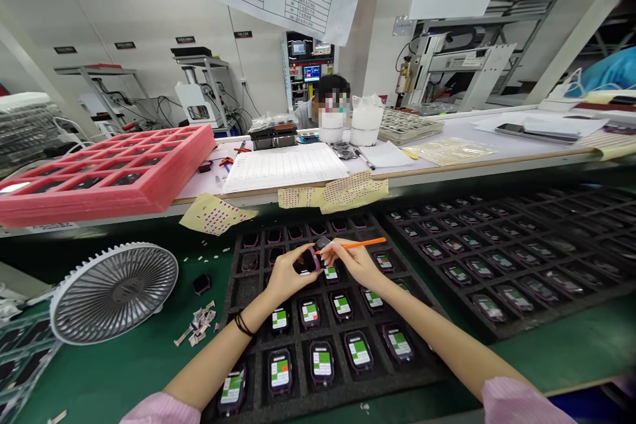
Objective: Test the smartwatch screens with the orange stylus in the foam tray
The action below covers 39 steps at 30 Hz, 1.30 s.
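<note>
My left hand is closed round a small purple watch body, held just above a black foam tray. My right hand pinches an orange stick whose near end meets the watch body. The tray's cells below my hands hold several purple watch bodies with green and white stickers on their screens; the far rows hold watch bodies without stickers.
A white desk fan lies at the left, with paper scraps and a loose watch body beside it. A second black tray fills the right. Pink foam trays, sticker sheets and a person sit beyond.
</note>
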Motion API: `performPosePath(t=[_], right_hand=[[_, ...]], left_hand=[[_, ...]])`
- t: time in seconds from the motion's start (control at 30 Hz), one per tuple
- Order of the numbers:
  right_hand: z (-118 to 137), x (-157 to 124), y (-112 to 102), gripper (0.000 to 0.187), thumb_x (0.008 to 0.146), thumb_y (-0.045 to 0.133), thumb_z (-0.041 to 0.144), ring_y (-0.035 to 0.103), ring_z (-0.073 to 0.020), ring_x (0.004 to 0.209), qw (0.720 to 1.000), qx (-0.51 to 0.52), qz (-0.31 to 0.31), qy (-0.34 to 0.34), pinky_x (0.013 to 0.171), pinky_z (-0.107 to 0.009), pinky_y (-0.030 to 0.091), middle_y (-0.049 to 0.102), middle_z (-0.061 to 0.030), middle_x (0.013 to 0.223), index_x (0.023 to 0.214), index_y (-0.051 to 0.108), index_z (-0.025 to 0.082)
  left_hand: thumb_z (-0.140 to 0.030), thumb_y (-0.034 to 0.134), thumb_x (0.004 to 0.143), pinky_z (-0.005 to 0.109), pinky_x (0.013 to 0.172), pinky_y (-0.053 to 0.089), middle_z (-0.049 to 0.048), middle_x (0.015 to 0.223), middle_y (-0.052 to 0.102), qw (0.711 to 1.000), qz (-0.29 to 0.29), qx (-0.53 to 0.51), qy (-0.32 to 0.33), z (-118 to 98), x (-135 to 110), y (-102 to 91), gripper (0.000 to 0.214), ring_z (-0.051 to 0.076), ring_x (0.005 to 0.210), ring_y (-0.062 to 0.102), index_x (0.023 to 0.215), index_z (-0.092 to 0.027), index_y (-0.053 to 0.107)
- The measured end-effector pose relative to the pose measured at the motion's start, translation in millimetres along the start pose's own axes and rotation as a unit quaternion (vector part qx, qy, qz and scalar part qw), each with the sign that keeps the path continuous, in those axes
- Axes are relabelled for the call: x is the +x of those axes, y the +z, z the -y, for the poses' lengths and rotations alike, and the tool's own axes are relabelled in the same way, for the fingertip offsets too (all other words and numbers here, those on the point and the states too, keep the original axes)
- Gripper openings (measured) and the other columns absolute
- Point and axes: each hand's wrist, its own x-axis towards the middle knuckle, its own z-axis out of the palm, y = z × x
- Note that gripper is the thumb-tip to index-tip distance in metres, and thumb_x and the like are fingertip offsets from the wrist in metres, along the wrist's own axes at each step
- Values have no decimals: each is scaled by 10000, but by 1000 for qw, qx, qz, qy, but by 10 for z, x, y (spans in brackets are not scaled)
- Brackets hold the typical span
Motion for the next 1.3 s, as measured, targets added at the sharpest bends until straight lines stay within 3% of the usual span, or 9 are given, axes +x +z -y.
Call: performPosePath(t=[0.13, 0.23, 0.33, 0.43, 0.63, 0.9, 1.1, 1.3], right_hand=[[-3, 33, -66, 383, 920, 386, 472, 644, -145, 572, 996, 71, -52, 23, 571, -294, 552, 669, -37, 681, 1012, 600, 168], [-93, 66, -92, 350, 889, 461, 459, 662, -151, 662, 993, 76, -64, 68, 591, -290, 568, 678, -57, 801, 1044, 586, 171], [-178, 68, -49, 380, 803, 597, 430, 651, -174, 812, 986, 87, -8, 142, 609, -295, 589, 639, -78, 1000, 1097, 574, 189], [-187, 40, 23, 442, 740, 671, 392, 630, -192, 883, 976, 111, 59, 178, 634, -318, 607, 591, -68, 1070, 1128, 560, 210], [-170, 5, 26, 416, 752, 673, 339, 668, -160, 767, 969, 142, 70, 190, 694, -334, 608, 579, -43, 1076, 1138, 558, 234], [-197, 4, -14, 438, 749, 679, 353, 690, -145, 650, 970, 136, 52, 196, 698, -352, 607, 596, -55, 1120, 1156, 560, 241], [-236, 21, -19, 390, 794, 618, 386, 688, -177, 757, 970, 159, 43, 176, 702, -383, 612, 602, -70, 1102, 1143, 586, 214], [-259, 42, -50, 360, 789, 622, 387, 689, -176, 724, 984, 97, 3, 146, 646, -347, 616, 613, -70, 1072, 1109, 586, 225]], left_hand=[[-183, 717, 644, 324, 791, 550, 74, 1050, 700, 1000, 10, -6, 8, -25, 16, 2, 486, 218, 897, 670, 1119, -173, 611], [-188, 718, 656, 331, 774, 551, 76, 1046, 696, 1000, 15, -5, 9, 6, 18, 14, 480, 214, 884, 666, 1122, -180, 604], [-164, 701, 671, 319, 733, 552, 79, 1051, 685, 1000, 15, -10, 16, 38, 18, 20, 475, 205, 875, 656, 1133, -182, 590], [-166, 691, 689, 331, 769, 539, 80, 1057, 671, 999, 15, -11, 31, 45, 14, 19, 483, 209, 923, 639, 1157, -189, 573], [-255, 681, 737, 328, 760, 526, 83, 1131, 625, 999, 26, -20, 34, 45, 0, 25, 508, 206, 940, 618, 1214, -212, 513], [-354, 697, 735, 269, 633, 513, 42, 997, 634, 999, 29, -28, 3, 42, -1, 14, 513, 145, 712, 595, 1186, -215, 497], [-341, 699, 735, 260, 627, 500, 42, 963, 643, 998, 20, -53, -17, 23, 8, 10, 497, 147, 707, 594, 1165, -196, 499], [-265, 643, 778, 250, 613, 503, 59, 984, 637, 990, -9, -130, -55, 80, 37, 14, 482, 145, 733, 617, 1206, -183, 436]])
